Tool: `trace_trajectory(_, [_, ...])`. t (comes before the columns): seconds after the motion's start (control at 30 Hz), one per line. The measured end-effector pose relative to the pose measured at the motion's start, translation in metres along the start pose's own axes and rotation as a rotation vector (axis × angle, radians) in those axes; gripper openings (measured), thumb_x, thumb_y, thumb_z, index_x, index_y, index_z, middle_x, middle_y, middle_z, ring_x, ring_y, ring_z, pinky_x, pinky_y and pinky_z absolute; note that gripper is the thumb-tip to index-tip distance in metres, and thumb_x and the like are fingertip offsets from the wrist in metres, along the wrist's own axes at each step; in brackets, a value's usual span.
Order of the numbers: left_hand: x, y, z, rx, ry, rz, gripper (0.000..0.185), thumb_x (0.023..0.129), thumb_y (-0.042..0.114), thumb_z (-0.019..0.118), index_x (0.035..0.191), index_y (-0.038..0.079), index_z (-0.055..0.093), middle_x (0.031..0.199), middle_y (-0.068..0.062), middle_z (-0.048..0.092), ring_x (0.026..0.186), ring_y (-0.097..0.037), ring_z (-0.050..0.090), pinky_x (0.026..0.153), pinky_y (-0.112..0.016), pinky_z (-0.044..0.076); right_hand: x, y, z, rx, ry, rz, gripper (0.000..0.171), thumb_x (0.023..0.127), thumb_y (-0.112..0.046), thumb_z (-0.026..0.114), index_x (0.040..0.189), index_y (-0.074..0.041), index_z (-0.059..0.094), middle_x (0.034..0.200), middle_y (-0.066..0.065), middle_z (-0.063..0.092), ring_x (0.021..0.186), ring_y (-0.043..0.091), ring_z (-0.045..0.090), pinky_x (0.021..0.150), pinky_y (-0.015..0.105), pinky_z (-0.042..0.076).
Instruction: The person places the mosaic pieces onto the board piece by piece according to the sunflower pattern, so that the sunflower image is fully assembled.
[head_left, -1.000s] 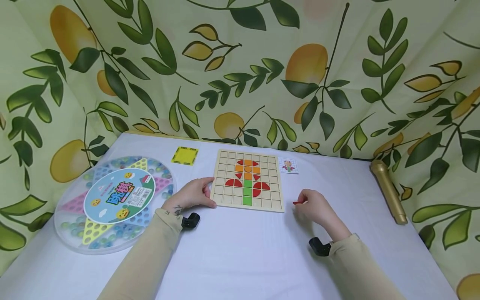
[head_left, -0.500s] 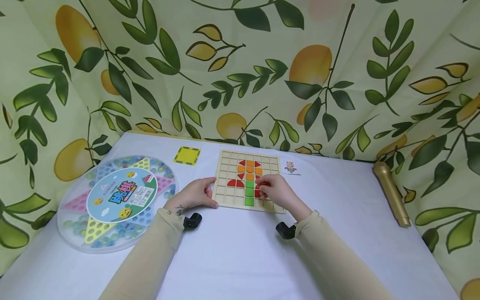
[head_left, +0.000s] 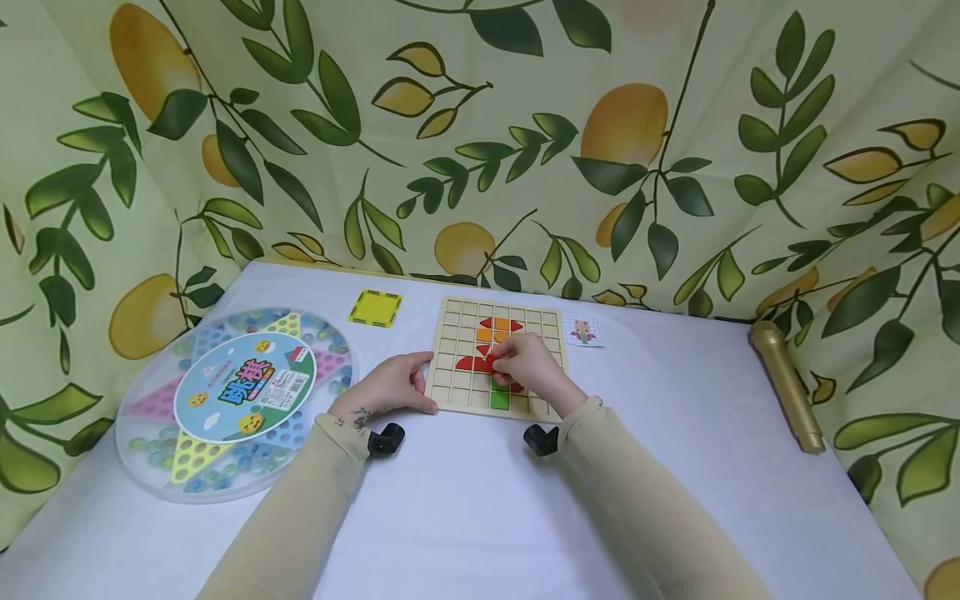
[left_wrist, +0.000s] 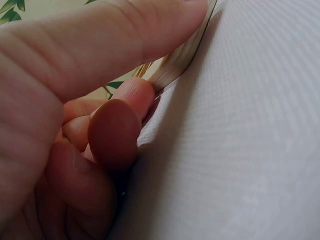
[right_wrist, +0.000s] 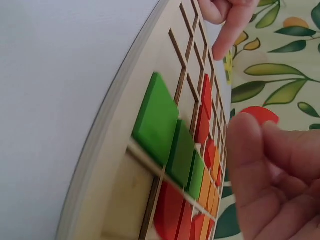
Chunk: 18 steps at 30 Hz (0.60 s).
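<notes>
A wooden grid board [head_left: 457, 392] lies on the white table. It bears a flower figure of orange squares, red curved pieces and a green stem [head_left: 499, 398]. My left hand [head_left: 393, 385] grips the board's left near corner, thumb on top of the edge [left_wrist: 180, 55] and fingers curled against its side. My right hand [head_left: 525, 362] hovers over the middle of the board, fingers curled. It pinches a small red piece [right_wrist: 259, 114] just above the cells left of the stem. The hand hides the board's right middle cells in the head view.
A round clear box of marbles [head_left: 236, 400] lies at the left. A yellow square card [head_left: 374, 307] and a small pattern card [head_left: 583, 331] lie beside the board's far edge. A gold cylinder [head_left: 783, 385] lies at the right edge. Leaf-print cloth walls the table.
My right hand, pinching a red piece, moved left from the table right of the board to over the board's middle. The left hand stayed on the corner.
</notes>
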<state>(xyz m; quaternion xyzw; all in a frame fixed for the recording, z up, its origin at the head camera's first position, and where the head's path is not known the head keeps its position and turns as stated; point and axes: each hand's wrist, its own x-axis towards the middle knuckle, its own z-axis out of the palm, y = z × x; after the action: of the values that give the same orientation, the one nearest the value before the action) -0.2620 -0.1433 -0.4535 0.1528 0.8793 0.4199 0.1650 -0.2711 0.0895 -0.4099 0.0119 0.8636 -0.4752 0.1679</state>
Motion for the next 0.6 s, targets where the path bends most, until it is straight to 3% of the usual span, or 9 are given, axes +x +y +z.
trace_trajectory(0.23, [0.000, 0.001, 0.000, 0.002, 0.003, -0.024, 0.094, 0.062, 0.019, 0.085, 0.140, 0.002, 0.036, 0.068, -0.002, 0.053, 0.061, -0.015, 0.046, 0.073, -0.029, 0.038, 0.007, -0.008, 0.011, -0.127, -0.043, 0.006, 0.011, 0.085, -0.004, 0.062, 0.092, -0.004, 0.070, 0.084, 0.009, 0.063, 0.056, 0.015, 0.057, 0.058, 0.025, 0.050])
trace_trajectory(0.37, [0.000, 0.001, 0.001, -0.007, 0.002, -0.026, 0.094, 0.062, 0.018, 0.085, 0.140, 0.002, 0.036, 0.069, -0.002, 0.053, 0.061, -0.016, 0.046, 0.073, -0.029, 0.038, 0.010, -0.010, 0.014, -0.161, -0.031, 0.049, 0.001, 0.083, -0.005, 0.066, 0.083, -0.003, 0.067, 0.081, 0.010, 0.061, 0.056, 0.016, 0.056, 0.057, 0.024, 0.050])
trace_trajectory(0.6, [0.000, 0.000, 0.000, -0.003, 0.006, -0.005, 0.094, 0.062, 0.018, 0.085, 0.140, 0.001, 0.036, 0.069, -0.002, 0.053, 0.060, -0.015, 0.046, 0.071, -0.029, 0.039, 0.010, -0.009, 0.016, -0.193, -0.012, 0.100, 0.005, 0.081, -0.004, 0.069, 0.077, -0.003, 0.065, 0.082, 0.011, 0.061, 0.058, 0.017, 0.057, 0.054, 0.023, 0.050])
